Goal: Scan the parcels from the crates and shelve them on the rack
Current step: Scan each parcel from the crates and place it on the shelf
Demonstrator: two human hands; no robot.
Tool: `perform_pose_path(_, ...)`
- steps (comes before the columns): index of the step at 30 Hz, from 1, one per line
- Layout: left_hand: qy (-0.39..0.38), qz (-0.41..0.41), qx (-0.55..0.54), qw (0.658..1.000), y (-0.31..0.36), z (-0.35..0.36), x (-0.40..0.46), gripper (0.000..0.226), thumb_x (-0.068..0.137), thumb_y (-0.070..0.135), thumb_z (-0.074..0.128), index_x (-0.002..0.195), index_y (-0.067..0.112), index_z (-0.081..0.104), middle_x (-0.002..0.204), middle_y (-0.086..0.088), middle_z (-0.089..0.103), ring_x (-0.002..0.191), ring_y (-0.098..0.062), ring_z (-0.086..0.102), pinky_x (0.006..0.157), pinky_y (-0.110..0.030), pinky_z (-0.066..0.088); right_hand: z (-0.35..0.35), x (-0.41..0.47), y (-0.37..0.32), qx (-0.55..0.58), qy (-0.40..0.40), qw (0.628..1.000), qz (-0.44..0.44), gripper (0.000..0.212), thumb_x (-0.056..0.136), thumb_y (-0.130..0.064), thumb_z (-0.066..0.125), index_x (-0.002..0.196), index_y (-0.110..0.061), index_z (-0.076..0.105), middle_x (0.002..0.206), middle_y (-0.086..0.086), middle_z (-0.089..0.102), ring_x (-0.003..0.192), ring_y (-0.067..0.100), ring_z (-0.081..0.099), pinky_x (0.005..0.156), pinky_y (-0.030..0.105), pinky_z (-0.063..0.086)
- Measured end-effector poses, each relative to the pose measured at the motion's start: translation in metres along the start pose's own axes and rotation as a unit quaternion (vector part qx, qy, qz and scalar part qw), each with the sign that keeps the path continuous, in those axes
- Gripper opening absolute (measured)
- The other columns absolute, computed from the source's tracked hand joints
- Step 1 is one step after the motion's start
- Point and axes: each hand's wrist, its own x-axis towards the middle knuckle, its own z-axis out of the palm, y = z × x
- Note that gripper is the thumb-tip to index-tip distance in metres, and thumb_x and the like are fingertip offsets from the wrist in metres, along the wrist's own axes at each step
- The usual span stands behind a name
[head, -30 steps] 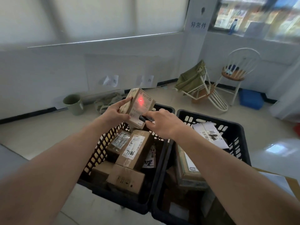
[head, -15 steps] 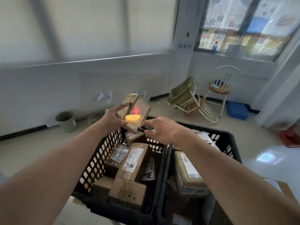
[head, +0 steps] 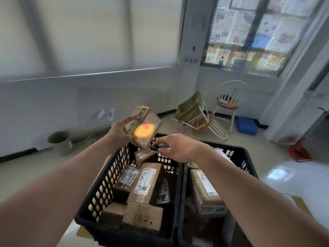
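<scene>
My left hand [head: 118, 131] grips a small brown parcel [head: 144, 127] by its left side, tilted, above the back of the left black crate [head: 106, 182]. A red cross and a yellow glow light up the parcel's labelled face. My right hand [head: 175, 147] holds a small dark scanner [head: 158, 146] just below and right of the parcel, pointed at it. The left crate holds several cardboard parcels, one with "7786" written on its label [head: 145, 184]. The right black crate [head: 236, 155] holds more boxes, partly hidden by my right arm.
A green bin [head: 60, 142] stands by the left wall. An overturned white chair [head: 204, 120] with a green cushion, an upright white chair [head: 230, 102] and a blue tray [head: 246, 125] sit in the far corner. A red object [head: 299, 152] lies on the floor at right.
The view has tilted upward, showing more window. The yellow glow on the parcel's label has grown around the red cross. Both hands keep their hold.
</scene>
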Motion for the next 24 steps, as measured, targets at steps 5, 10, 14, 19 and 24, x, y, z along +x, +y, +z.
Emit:
perform_pose_path(5, -0.012, 0.011, -0.037, 0.999, -0.003, -0.01, -0.004, 0.089, 0.085, -0.009, 0.077, 0.134, 0.062, 0.054, 0.138, -0.02, 0.047, 0.107, -0.029, 0.068, 0.087, -0.044, 0.065, 0.001, 0.001, -0.012, 0.02, -0.003, 1.0, -0.005, 0.041, 0.11, -0.041, 0.052, 0.151, -0.046, 0.053, 0.121, -0.01, 0.058, 0.084, 0.0, 0.054, 0.069, 0.024, 0.04)
perform_pose_path(10, -0.005, 0.007, -0.038, 0.999, -0.005, -0.021, -0.007, 0.092, 0.084, -0.011, 0.076, 0.127, 0.066, 0.052, 0.142, -0.02, 0.043, 0.114, -0.032, 0.066, 0.092, -0.048, 0.063, 0.001, 0.002, -0.023, 0.011, -0.005, 1.0, 0.001, 0.041, 0.11, -0.042, 0.052, 0.15, -0.047, 0.053, 0.114, -0.011, 0.056, 0.082, 0.0, 0.051, 0.075, 0.028, 0.039)
perform_pose_path(14, -0.009, 0.008, -0.054, 0.998, -0.004, -0.027, -0.01, 0.088, 0.086, -0.011, 0.075, 0.128, 0.063, 0.053, 0.135, -0.019, 0.046, 0.107, -0.029, 0.067, 0.079, -0.033, 0.065, 0.005, 0.004, -0.027, 0.019, 0.007, 1.0, 0.008, 0.039, 0.11, -0.042, 0.052, 0.149, -0.045, 0.055, 0.107, -0.013, 0.062, 0.079, 0.003, 0.054, 0.067, 0.023, 0.038)
perform_pose_path(19, -0.053, -0.02, -0.175, 0.983, 0.004, -0.035, -0.019, 0.087, 0.089, -0.014, 0.068, 0.148, 0.047, 0.05, 0.137, -0.019, 0.053, 0.115, -0.032, 0.065, 0.073, -0.029, 0.064, 0.017, 0.012, -0.026, 0.08, 0.107, 0.991, 0.013, 0.042, 0.111, -0.039, 0.053, 0.152, -0.041, 0.051, 0.131, 0.003, 0.06, 0.097, 0.014, 0.062, 0.076, 0.025, 0.047)
perform_pose_path(24, -0.065, -0.028, -0.257, 0.964, 0.017, -0.047, -0.043, 0.083, 0.095, -0.012, 0.062, 0.154, 0.044, 0.044, 0.135, -0.016, 0.062, 0.113, -0.028, 0.071, 0.085, -0.038, 0.064, 0.023, 0.03, -0.031, 0.254, 0.286, 0.921, 0.08, 0.042, 0.112, -0.037, 0.049, 0.153, -0.035, 0.052, 0.129, 0.008, 0.065, 0.096, 0.019, 0.067, 0.081, 0.033, 0.058)
